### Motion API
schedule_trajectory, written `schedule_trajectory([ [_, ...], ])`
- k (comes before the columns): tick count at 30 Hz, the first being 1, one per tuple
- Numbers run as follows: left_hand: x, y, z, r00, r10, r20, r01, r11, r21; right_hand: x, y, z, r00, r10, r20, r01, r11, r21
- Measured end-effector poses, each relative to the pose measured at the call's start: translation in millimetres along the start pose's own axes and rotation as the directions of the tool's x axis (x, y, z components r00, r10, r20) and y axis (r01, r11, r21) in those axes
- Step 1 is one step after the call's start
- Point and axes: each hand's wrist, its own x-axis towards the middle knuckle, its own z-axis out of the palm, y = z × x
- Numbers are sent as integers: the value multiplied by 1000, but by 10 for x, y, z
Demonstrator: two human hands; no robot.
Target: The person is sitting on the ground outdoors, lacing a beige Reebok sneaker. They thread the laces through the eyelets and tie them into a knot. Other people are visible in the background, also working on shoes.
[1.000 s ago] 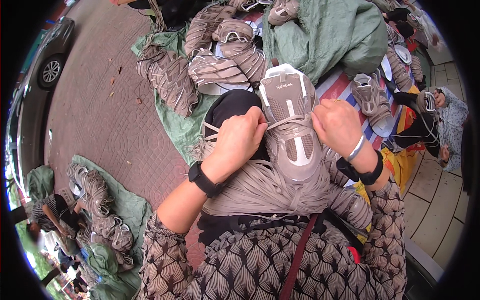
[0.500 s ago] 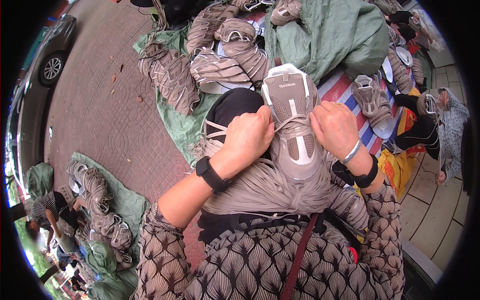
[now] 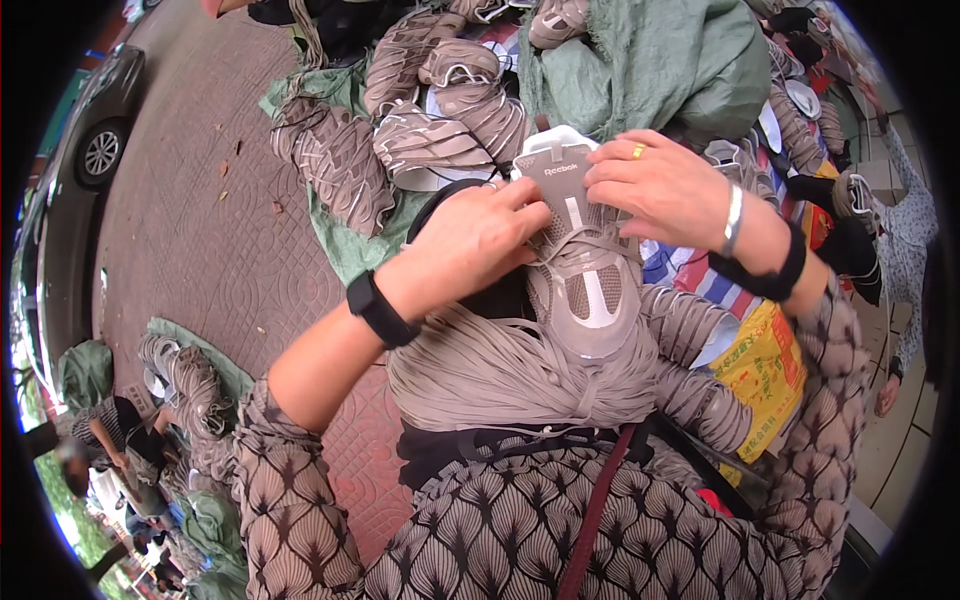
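Observation:
A taupe and white sneaker (image 3: 590, 290) rests on my lap, toe toward me, its tongue standing up at the far end. Its thin taupe shoelace (image 3: 572, 240) crosses low over the tongue. My left hand (image 3: 478, 232) holds the shoe's left edge with bent fingers; what lies under the fingertips is hidden. At the upper right edge my right hand (image 3: 662, 190) grips the shoe near the tongue, fingers slightly fanned and thumb lower down. A thick bundle of loose taupe laces (image 3: 480, 372) is spread over my lap below the shoe.
More taupe sneakers (image 3: 440, 135) lie in a pile ahead, beside a green woven sack (image 3: 650, 70). To the right are a yellow printed bag (image 3: 765, 375) and another person's sleeve (image 3: 905, 250). A parked car (image 3: 90, 170) stands far left; people (image 3: 110, 440) sit lower left among shoes.
Both hands have left the crossed lace and moved to the sneaker's edges, the right one farther up toward the tongue's top. Their fists have loosened. My elbows are wider apart.

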Motion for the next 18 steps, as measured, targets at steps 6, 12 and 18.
schedule_trajectory([
  [6, 179, -131, -93, 963, 21, 268, -2, 997, -72, 223, 253, 93, 953, -120, 279, 91, 989, 116],
  [12, 149, -156, 105, 968, -46, 247, 88, 983, -161, 50, 261, 336, 965, -10, 261, -45, 978, 204],
  [18, 279, -78, 162, 863, -392, 320, 486, 816, -312, 189, -26, 380, 848, 339, 407, -392, 918, 53],
])
